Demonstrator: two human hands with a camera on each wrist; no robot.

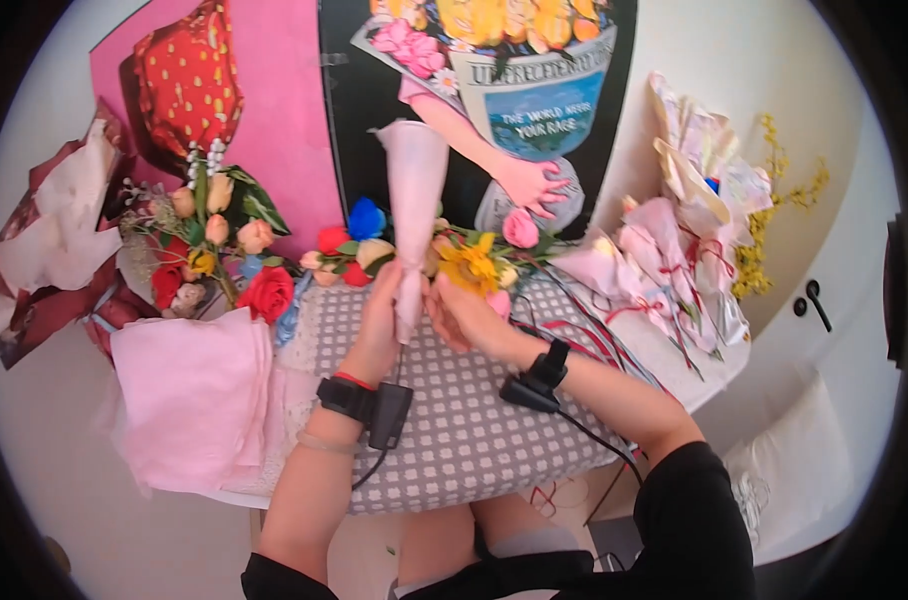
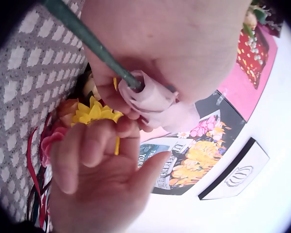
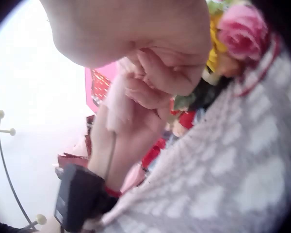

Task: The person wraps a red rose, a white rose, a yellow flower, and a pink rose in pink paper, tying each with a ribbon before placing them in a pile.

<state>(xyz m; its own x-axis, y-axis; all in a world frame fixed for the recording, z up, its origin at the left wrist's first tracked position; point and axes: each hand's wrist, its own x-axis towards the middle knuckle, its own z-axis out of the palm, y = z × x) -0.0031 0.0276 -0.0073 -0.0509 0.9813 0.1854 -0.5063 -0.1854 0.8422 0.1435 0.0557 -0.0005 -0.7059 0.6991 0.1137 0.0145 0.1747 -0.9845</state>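
My left hand (image 1: 379,315) grips the narrow lower end of a pale pink paper cone (image 1: 415,185), which stands upright over the table. A green stem (image 2: 94,43) comes out of the rolled paper bottom in the left wrist view. Whatever the cone wraps is hidden inside. Close beside it, my right hand (image 1: 471,318) has its fingers bent, fingertips right at the left fingers. A thin yellow strip (image 2: 117,145) shows at the right fingertips, with another bit of yellow by the left hand. Behind the hands lies a yellow sunflower (image 1: 468,264).
A stack of pink wrapping sheets (image 1: 194,400) lies on the left of the checked tablecloth (image 1: 444,440). Artificial flowers, including a red rose (image 1: 266,293), line the back. Small wrapped bouquets (image 1: 664,250) and ribbons (image 1: 574,340) lie to the right. A poster board (image 1: 374,90) stands behind.
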